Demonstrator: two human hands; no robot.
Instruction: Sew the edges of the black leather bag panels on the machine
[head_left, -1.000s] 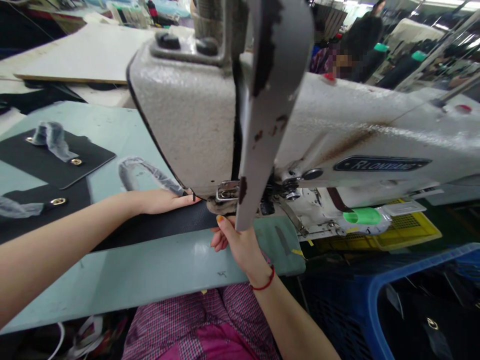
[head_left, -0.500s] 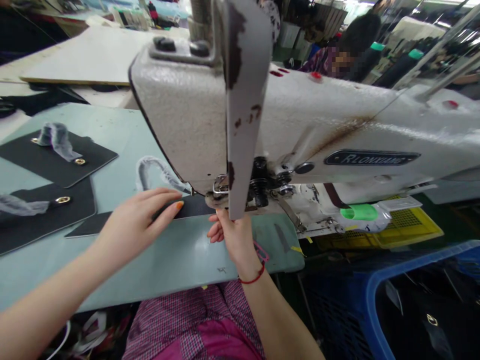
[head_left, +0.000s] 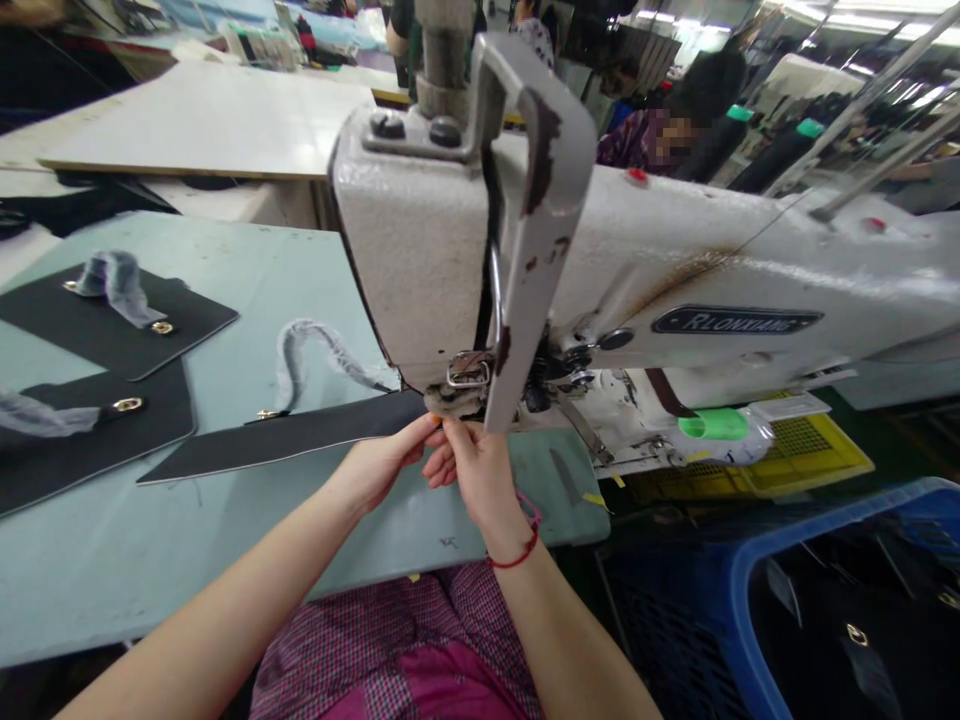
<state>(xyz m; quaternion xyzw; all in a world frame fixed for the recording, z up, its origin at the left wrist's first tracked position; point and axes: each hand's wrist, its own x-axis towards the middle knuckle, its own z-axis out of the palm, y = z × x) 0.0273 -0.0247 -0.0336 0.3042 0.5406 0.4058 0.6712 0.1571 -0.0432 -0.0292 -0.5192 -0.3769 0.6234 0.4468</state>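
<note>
A white sewing machine point(head_left: 420, 250) stands over the pale green table. Under its head lies the right end of a black panel point(head_left: 300, 435), which carries a strap wrapped in clear film point(head_left: 289, 365). Both hands meet just in front of the needle area. My left hand point(head_left: 386, 460) is closed, thumb and finger pinched at the panel's near edge; what lies between them is too small to name. My right hand point(head_left: 476, 465), with a red string at the wrist, is also pinched there, its fingertips partly hidden by the machine's lever point(head_left: 536, 240).
Two more black panels point(head_left: 142, 320) with film-wrapped straps lie at the left of the table. A blue crate point(head_left: 742, 580) holding black pieces stands at the lower right, near a yellow basket point(head_left: 806, 450). Another person point(head_left: 645, 135) sits beyond the machine.
My left hand has moved right, off the panel's top, to meet my right hand by the needle area. More of the panel shows. The view has shifted slightly.
</note>
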